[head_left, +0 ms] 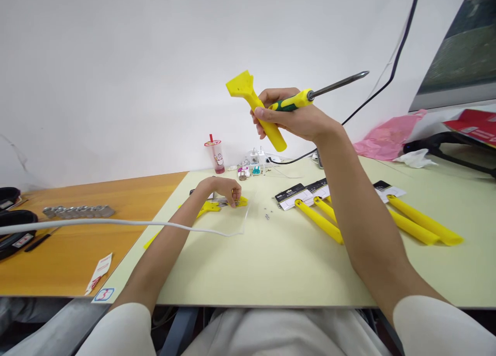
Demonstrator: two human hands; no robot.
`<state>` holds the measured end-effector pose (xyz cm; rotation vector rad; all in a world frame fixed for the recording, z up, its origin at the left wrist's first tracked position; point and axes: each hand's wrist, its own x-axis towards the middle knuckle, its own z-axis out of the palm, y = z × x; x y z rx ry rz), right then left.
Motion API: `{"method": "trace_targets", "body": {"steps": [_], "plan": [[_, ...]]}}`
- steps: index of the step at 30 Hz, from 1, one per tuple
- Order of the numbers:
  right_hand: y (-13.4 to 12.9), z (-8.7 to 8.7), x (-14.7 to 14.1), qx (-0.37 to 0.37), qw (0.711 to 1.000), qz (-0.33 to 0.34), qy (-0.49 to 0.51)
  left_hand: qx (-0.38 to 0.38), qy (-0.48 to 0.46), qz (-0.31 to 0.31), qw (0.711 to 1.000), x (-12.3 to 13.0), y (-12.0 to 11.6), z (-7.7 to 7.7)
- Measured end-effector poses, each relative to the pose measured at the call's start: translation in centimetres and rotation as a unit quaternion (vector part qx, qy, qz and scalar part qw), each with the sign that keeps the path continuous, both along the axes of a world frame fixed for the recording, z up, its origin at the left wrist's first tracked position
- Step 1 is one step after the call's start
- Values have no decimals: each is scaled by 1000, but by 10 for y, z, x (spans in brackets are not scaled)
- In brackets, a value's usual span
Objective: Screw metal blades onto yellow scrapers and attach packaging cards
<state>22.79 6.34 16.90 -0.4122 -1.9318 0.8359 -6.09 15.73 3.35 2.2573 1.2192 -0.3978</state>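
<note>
Above the pale green surface (271, 263), the right hand (290, 119) is gripping a soldering iron (290, 102) and a yellow plastic part (258, 108), while the left hand (219, 189) is pinching a yellow piece (209, 208); the bare metal tip (341, 78) is risking melting the black cord (382, 90) if swung across it.

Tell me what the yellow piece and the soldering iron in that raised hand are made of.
The yellow piece looks like matte plastic: opaque, with no shine. The soldering iron has a smooth, glossy grip in green and yellow, probably moulded plastic, and a shaft that gleams like steel, though the exact metal can't be told.
</note>
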Motion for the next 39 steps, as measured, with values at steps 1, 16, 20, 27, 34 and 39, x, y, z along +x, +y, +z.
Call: {"method": "trace_targets", "body": {"steps": [1, 16, 20, 27, 34, 39], "plan": [[0, 0, 0, -2, 1000, 0, 2, 7, 5, 2, 1000, 0, 1, -1], [4, -1, 1, 14, 1000, 26, -7, 46, -10, 16, 999, -5, 3, -3], [1, 0, 1, -5, 1000, 1, -16, 53, -40, 26, 997, -6, 1, 3], [9, -2, 0, -10, 999, -24, -42, 120, -115, 46, 985, -11, -19, 46], [28, -11, -1, -10, 999, 13, -28, 254, -451, 104, 849, 6, -69, 112], [36, -13, -2, -24, 1000, -14, -5, 304, -587, 114, 742, 30, -76, 139]]}}
